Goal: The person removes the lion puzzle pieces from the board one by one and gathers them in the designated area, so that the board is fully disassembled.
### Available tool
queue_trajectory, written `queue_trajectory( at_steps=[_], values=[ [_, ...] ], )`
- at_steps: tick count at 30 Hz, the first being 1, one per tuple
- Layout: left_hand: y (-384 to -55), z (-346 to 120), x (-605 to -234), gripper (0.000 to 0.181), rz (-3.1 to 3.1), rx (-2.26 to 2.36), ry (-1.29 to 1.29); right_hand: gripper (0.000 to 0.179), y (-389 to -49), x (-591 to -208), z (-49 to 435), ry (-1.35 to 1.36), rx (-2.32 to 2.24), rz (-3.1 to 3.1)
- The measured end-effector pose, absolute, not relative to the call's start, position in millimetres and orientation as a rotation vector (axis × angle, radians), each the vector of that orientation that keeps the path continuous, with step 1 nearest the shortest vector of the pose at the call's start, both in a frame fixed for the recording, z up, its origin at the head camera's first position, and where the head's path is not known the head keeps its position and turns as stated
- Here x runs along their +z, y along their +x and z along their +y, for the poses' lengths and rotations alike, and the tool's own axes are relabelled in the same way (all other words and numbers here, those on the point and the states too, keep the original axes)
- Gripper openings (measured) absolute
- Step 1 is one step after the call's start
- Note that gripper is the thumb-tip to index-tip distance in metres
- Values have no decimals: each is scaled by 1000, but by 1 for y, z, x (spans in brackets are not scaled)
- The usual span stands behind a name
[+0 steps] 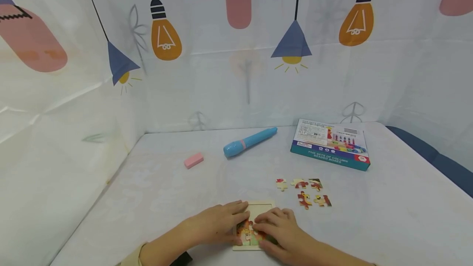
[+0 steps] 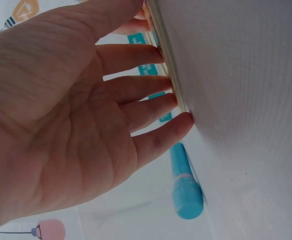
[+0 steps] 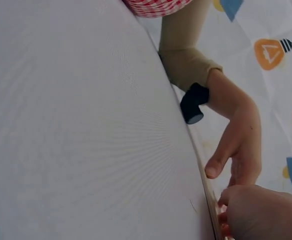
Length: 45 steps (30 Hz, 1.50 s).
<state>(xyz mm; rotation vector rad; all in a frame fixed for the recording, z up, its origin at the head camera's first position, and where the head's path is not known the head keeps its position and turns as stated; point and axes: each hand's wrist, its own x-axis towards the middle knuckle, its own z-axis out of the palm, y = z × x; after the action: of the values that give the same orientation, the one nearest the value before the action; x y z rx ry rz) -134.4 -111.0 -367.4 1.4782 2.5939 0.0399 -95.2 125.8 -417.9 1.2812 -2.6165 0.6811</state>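
Observation:
A small wooden puzzle tray (image 1: 273, 204) lies near the front of the table, with joined picture pieces (image 1: 245, 235) in its lower part. My left hand (image 1: 218, 224) rests along the tray's left side, fingers nearly straight; in the left wrist view the fingertips (image 2: 158, 52) touch the tray edge (image 2: 167, 47). Over the lower right of the tray, my right hand (image 1: 284, 235) bends its fingers and thumb about a puzzle piece (image 1: 272, 239), which is mostly covered. Several loose puzzle pieces (image 1: 304, 200) lie beyond the right hand.
A blue microphone-shaped object (image 1: 249, 142) and a pink block (image 1: 194, 160) lie farther back. At the back right sits a flat box (image 1: 330, 145) of beaded columns. A dark band (image 3: 193, 105) is near the left forearm. A printed white sheet (image 1: 221, 85) hangs behind the table.

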Motion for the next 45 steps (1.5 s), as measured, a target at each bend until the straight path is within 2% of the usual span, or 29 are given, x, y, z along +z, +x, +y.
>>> queue_trajectory(
  at_steps=[13,34,45],
  values=[
    [-133,-111,-368,66,2620,14,1504,14,-88,-418,110,1088,805,-2609],
    [-133,-109,-367,66,2629,15,1442,18,-90,-416,110,1030,937,-2686],
    [-134,-109,-369,65,2635,9,1463,14,-90,-422,110,1015,862,-2621]
  ],
)
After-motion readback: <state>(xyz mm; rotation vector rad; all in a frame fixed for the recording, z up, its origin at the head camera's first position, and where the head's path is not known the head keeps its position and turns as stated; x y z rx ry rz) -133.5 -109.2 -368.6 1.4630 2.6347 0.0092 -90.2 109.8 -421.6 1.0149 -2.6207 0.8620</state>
